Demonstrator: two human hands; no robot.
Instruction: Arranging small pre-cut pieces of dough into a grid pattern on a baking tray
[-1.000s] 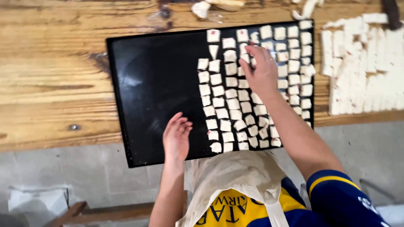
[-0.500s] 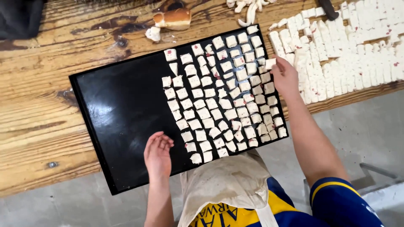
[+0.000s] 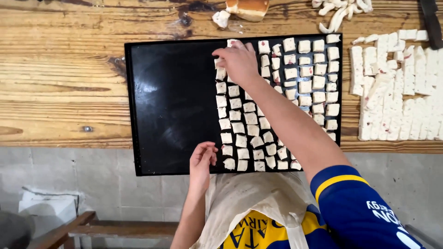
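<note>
Black tray (image 3: 170,106), white cubes (image 3: 237,115) (red-flecked), tan streaked wooden table (image 3: 60,78).

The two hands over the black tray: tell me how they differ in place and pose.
The right hand reaches across to the far end of the black tray, fingers curled down onto the white dough squares there; the left hand rests at the near edge, fingers loosely bent, beside the nearest squares. The right arm stretches out over the rows; the left stays close to the body. Both are bare.

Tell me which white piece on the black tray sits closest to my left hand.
The square piece at the bottom of the leftmost column, by the tray's near edge. It lies just right of the left hand's fingers; every other piece is farther up or farther right.
</note>
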